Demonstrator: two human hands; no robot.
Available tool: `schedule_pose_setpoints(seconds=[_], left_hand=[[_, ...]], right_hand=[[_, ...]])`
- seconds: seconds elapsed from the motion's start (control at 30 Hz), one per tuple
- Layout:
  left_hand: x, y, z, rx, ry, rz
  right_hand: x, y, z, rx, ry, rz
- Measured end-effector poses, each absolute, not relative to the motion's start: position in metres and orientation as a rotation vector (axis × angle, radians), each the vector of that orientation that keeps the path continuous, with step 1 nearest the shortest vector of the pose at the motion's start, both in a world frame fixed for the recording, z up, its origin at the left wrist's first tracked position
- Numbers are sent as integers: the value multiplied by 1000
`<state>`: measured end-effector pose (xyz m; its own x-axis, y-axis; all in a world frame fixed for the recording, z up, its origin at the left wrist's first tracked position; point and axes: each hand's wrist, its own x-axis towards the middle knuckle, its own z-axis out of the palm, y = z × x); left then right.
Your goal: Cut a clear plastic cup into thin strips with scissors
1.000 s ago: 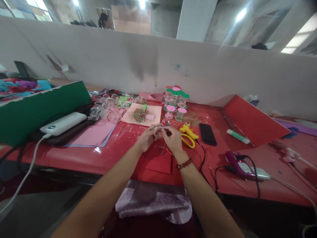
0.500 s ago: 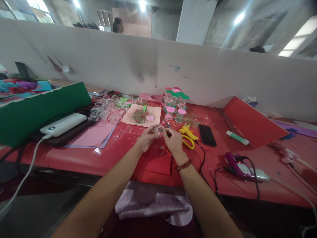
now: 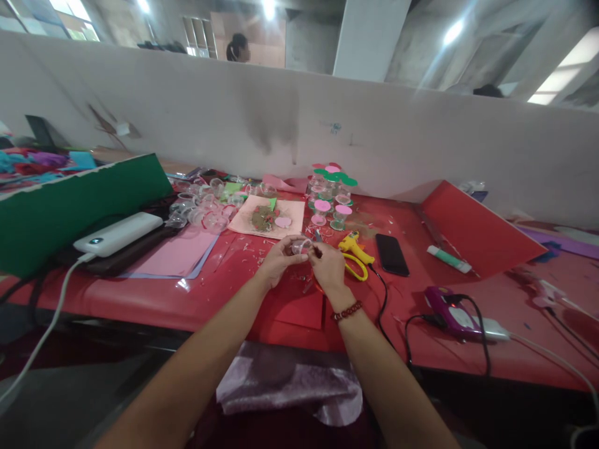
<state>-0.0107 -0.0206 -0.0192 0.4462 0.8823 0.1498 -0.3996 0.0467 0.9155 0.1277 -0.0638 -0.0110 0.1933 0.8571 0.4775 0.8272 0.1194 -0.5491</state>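
A small clear plastic cup (image 3: 301, 247) is tilted between my two hands above the red table. My left hand (image 3: 281, 259) is closed around its left side, thumb in front. My right hand (image 3: 327, 265), with a beaded bracelet at the wrist, pinches at the cup's right edge; its fingertips are partly hidden. Just beyond these fingers a grey pointed tip shows, and a bit of orange is visible beneath the hand; I cannot tell whether they are one tool. A yellow glue gun (image 3: 356, 248) lies right beside my right hand. Red card (image 3: 299, 310) lies below the hands.
Clear cups (image 3: 206, 209) are heaped back left. Cups topped with paper discs (image 3: 343, 211) stand behind the hands, near a stained paper sheet (image 3: 241, 221). A phone (image 3: 392, 254), glue stick (image 3: 449, 259), power strip (image 3: 452, 315) and cords lie right; a power bank (image 3: 119, 234) lies left.
The cup has turned slightly in my fingers, so its clear side shows more. Both hands stay in nearly the same place. Beyond the partition, a person's head has moved right.
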Motion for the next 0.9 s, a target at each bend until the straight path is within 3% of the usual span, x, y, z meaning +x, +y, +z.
schedule_pose_setpoints(seconds=[0.9], left_hand=[[-11,-25,-13,1115,562,1040]], right_hand=[[126,-67,-9,-1746,-1560,67]])
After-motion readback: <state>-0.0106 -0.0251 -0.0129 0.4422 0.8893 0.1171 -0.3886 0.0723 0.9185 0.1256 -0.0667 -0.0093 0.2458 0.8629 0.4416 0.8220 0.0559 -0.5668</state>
